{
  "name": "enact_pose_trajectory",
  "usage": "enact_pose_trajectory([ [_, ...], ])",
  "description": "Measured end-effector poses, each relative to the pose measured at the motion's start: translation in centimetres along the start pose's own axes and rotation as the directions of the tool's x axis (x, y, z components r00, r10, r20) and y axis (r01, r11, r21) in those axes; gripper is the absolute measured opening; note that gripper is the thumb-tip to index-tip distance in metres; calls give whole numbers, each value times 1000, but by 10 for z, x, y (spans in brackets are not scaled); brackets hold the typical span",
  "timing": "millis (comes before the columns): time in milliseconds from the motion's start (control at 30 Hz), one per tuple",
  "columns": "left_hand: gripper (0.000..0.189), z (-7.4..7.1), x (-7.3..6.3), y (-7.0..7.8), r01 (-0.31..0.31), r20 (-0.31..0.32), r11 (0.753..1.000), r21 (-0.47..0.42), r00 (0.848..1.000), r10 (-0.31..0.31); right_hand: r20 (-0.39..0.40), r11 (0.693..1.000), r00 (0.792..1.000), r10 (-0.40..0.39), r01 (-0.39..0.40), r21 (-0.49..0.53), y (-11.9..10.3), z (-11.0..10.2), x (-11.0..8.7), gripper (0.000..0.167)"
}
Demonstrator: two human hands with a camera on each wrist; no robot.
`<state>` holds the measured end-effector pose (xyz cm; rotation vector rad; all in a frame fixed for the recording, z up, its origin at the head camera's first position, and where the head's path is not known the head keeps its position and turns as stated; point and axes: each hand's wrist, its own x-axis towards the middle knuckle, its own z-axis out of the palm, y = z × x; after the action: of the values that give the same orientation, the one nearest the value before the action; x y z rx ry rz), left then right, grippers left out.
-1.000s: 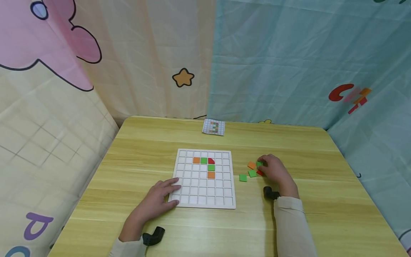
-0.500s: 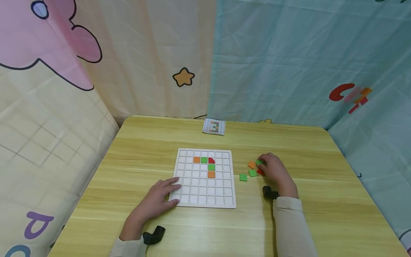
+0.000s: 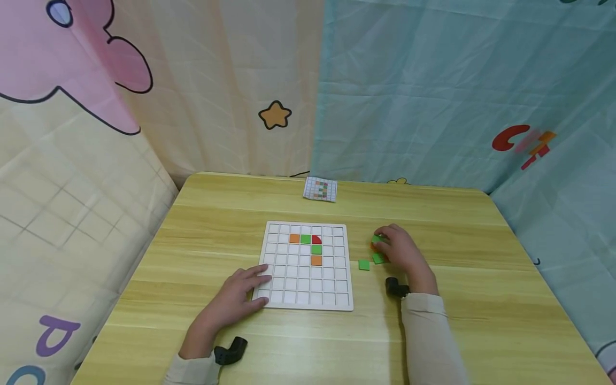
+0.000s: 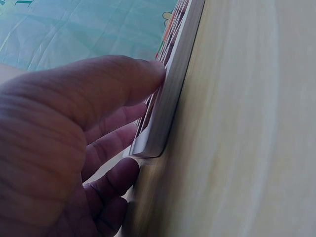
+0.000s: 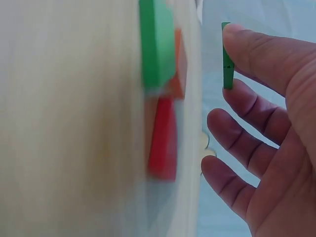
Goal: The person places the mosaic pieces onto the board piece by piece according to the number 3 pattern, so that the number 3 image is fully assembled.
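Board (image 3: 298,286), head view: white, gridded, flat on the surface (image 3: 192,230). Set in one row are an orange square (image 3: 294,238), a green square (image 3: 305,238) and a red quarter-round (image 3: 316,239); under the latter sit a lower green square (image 3: 316,249) and a lower orange square (image 3: 316,260). My left hand (image 3: 236,299) rests on the board's left side, fingers spread. To the board's right, my right hand (image 3: 401,248) pinches a held tile (image 3: 378,239), green. A loose green square (image 3: 364,265) lies between that hand and the board. Near the surface's far edge lies a patterned card (image 3: 320,189).

Left wrist view: my thumb (image 4: 123,81) meets the board's edge; fingers apart.

Right wrist view: my thumb and one fingertip clamp the held tile, clear of the surface; the other visible fingers do not touch it. Alongside are a green piece (image 5: 158,47), a partly hidden orange piece (image 5: 180,66) and a red piece (image 5: 165,140), blurred.
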<state>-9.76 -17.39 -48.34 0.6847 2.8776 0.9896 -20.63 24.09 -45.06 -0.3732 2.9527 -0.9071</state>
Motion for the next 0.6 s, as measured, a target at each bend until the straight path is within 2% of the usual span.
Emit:
enact_pose_trajectory([
  [600, 47, -1, 0, 0, -2, 9, 1000, 6, 1000, 2, 77, 998, 995, -61, 62, -4, -56, 35, 23, 22],
])
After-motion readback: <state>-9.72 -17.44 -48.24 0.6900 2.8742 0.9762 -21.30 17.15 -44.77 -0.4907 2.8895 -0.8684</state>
